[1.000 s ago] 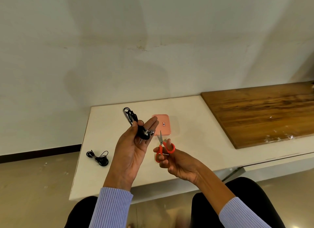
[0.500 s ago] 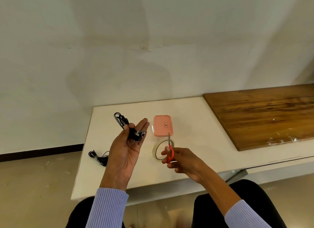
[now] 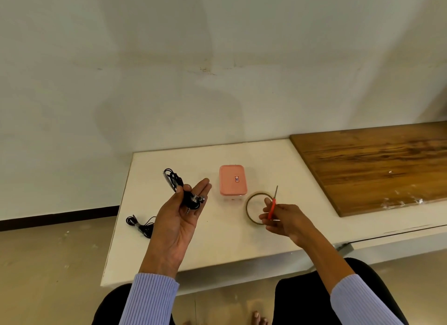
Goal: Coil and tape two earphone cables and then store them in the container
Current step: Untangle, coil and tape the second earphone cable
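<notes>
My left hand is raised palm up over the white table, its thumb pinning a coiled black earphone cable against the fingers. A second black earphone cable lies bundled near the table's left edge. The pink lidded container stands closed at the table's middle. Just right of it, my right hand grips red-handled scissors, blades closed and pointing away from me, directly over a clear tape roll lying flat on the table.
A brown wooden board covers the table's right part. A white wall stands behind the table. The table's left edge drops to a beige floor. My dark-trousered knees sit below the front edge.
My right hand has carried the scissors down and to the right, to above the tape roll, and their blades have closed. My left hand keeps holding the coiled cable and has drifted slightly left.
</notes>
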